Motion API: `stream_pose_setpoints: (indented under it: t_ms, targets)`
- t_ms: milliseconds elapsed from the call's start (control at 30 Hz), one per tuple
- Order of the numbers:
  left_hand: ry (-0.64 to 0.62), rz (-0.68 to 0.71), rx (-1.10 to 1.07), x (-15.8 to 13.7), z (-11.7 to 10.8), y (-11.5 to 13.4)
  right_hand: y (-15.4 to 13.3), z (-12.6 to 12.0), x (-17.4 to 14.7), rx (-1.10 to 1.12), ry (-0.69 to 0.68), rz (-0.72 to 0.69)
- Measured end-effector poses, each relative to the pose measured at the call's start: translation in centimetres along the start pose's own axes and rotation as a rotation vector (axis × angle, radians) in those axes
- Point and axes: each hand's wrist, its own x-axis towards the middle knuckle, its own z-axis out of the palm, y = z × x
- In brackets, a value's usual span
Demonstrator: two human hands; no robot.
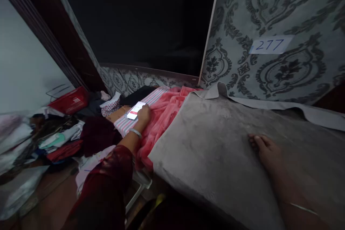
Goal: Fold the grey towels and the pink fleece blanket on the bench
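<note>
My left hand (144,114) is closed on the right edge of a smartphone (136,110) with a lit white screen and a red bar on it. The phone is over a striped cloth (124,125), beside a bunched pink plush blanket (164,115). A bracelet circles that wrist. On the right, my right hand (266,148) is over a large grey plush cloth (210,140), its fingers curled and the thumb near the index finger. Whatever is under those fingers, if anything, is hidden.
Behind the cloths stands a large dark screen (151,21). A paper reading 277 (271,44) is on the patterned wall. Piled clothes (64,151) and a red bag (70,101) lie at left. A white frame leg (134,197) shows below.
</note>
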Motion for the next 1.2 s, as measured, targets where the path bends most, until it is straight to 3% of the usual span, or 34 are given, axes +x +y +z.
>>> stream_pose_setpoints:
  t_ms: [233, 400, 500, 667, 767, 867, 1000, 1100, 1200]
  targets:
    - [0.048, 0.08, -0.049, -1.2, -0.4, 0.5, 0.5, -0.1, 0.2, -0.012, 0.005, -0.024]
    - [-0.168, 0.237, -0.194, -4.4, 0.5, 1.0, 0.6, -0.1, 0.1, -0.005, 0.006, 0.015]
    - [-0.227, 0.267, -0.281, -6.0, 1.2, 0.2, 0.8, -0.2, 0.2, 0.001, 0.009, 0.026]
    - [-0.204, 0.309, -0.428, -7.3, 1.6, -1.1, 1.4, -0.3, 0.5, -0.015, -0.008, 0.019]
    - [-0.118, 0.339, -0.498, -7.5, 1.3, -1.6, 1.3, -0.2, 0.5, 0.0, -0.004, 0.026]
    - [0.003, 0.27, -0.347, -7.4, 1.0, -2.1, 0.6, -0.1, 0.3, 0.008, 0.002, 0.029]
    - [-0.036, 0.199, -0.139, -7.8, 0.8, -2.5, 0.1, 0.1, 0.3, 0.011, -0.003, 0.014]
    - [-0.039, 0.223, -0.08, -8.0, 0.5, -1.8, 0.0, 0.3, 0.4, 0.008, -0.009, -0.009]
    - [0.004, 0.348, -0.057, -7.5, 0.0, 0.1, -0.1, 0.3, 0.1, 0.034, -0.029, -0.04]
